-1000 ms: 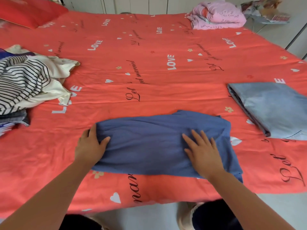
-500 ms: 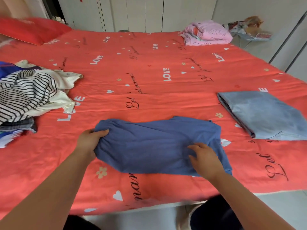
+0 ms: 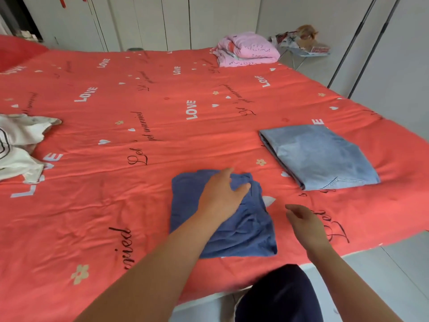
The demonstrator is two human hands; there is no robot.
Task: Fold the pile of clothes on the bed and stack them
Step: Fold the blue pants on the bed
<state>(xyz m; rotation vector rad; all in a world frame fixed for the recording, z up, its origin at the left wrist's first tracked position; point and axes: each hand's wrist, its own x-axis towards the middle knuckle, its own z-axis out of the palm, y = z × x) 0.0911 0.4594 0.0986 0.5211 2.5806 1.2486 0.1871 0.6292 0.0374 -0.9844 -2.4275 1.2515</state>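
**A:** What could spoil it from here?

**B:** The dark blue folded cotton garment (image 3: 246, 231) lies close to the near edge of the bed with the red printed cover (image 3: 139, 182). Its far right corner is rumpled and the layers don't line up. I'd judge that lifting it by one edge would let the fold drop open, and that slack corner would be the cause.

**A:** And the stack?

**B:** The light blue folded denim garment (image 3: 320, 156) lies to the right and a little farther off, apart from the blue one. If the blue piece is set down crooked on it, it would overhang and the stack would lean. A careless drag toward the person could also pull it off the bed's near edge.

**A:** How are the hands?

**B:** The left hand (image 3: 222, 194) lies palm down on the far half of the blue garment. Its fingers are straight and the thumb spreads toward the rumpled corner, and the forearm reaches in across the cloth from the near left. It is pressing, not gripping. The right hand (image 3: 304, 219) hangs just right of the garment over the bare cover, with its fingers relaxed, slightly bent and holding nothing. I can't tell whether it touches the cover.

**A:** What is left?

**B:** The loose white and striped clothes (image 3: 18, 145), heaped unfolded at the left.
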